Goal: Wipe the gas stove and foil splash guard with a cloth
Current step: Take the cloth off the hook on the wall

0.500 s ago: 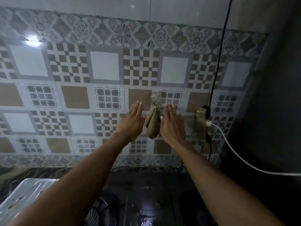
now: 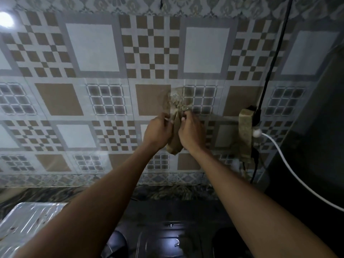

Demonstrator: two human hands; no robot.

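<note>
A brownish cloth (image 2: 175,144) hangs against the patterned wall tiles, under a clear plastic hook patch (image 2: 176,101). My left hand (image 2: 158,131) and my right hand (image 2: 191,131) are both closed on the cloth's upper part, one on each side. The dark gas stove (image 2: 167,239) lies below my arms at the bottom of the view, with burners partly hidden by my forearms. The foil splash guard (image 2: 28,220) shows at the bottom left, shiny and spotted with stains.
A wall socket block (image 2: 245,127) sits right of the cloth, with a black cable (image 2: 273,53) running up and a white cable (image 2: 297,179) running down to the right. A dark appliance (image 2: 316,146) fills the right side. A marbled counter strip (image 2: 55,194) runs below the tiles.
Both hands went from flat and open beside the hanging cloth to closed on it. The camera has moved closer to the wall.
</note>
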